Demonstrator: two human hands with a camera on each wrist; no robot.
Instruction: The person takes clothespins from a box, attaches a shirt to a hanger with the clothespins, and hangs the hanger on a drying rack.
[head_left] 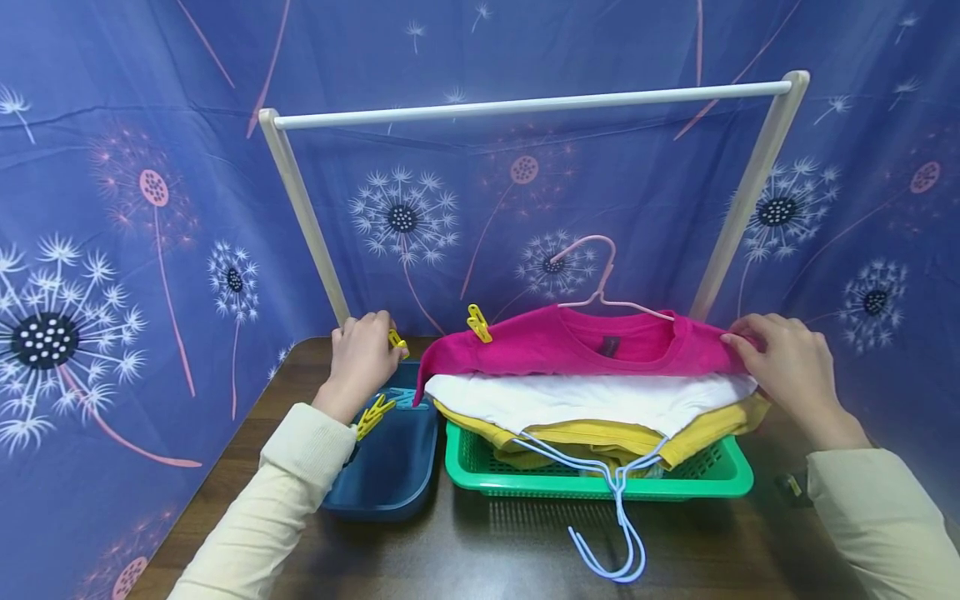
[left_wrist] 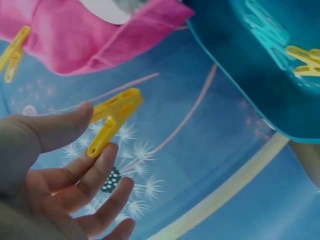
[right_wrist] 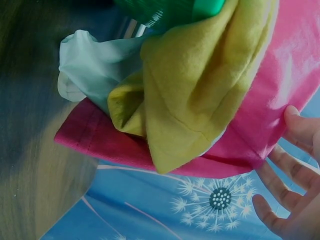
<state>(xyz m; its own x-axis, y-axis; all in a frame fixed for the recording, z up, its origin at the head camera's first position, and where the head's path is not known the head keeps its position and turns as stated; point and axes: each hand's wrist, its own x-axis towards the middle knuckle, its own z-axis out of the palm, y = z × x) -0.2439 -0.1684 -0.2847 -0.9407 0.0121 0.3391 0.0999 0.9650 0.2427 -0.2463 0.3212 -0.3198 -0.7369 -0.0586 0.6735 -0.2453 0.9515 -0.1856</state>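
My left hand (head_left: 362, 358) pinches a yellow clothespin (left_wrist: 116, 117) between thumb and fingers, above the blue bin. At the right, my right hand (head_left: 793, 367) holds the shoulder of a pink shirt (head_left: 517, 346) between thumb and fingers; in the right wrist view, the thumb lies on the pink cloth. A pink hanger (head_left: 607, 275) sticks up from the shirt's neckline. Another yellow clothespin (head_left: 478, 323) is clipped on its left shoulder. Below the pink shirt lie a white garment (head_left: 585, 400) and a yellow garment (head_left: 705, 433), with light blue hangers (head_left: 619, 492) hooked toward me.
The garments lie over a green basket (head_left: 600, 485). Beside it stands a blue bin (head_left: 390, 496) with blue clothespins (head_left: 405, 398) and yellow clothespins (head_left: 373, 417). A rack with a white rod (head_left: 525, 106) rises behind, before a dandelion-print curtain (head_left: 225, 167). Everything stands on a brown table (head_left: 510, 550).
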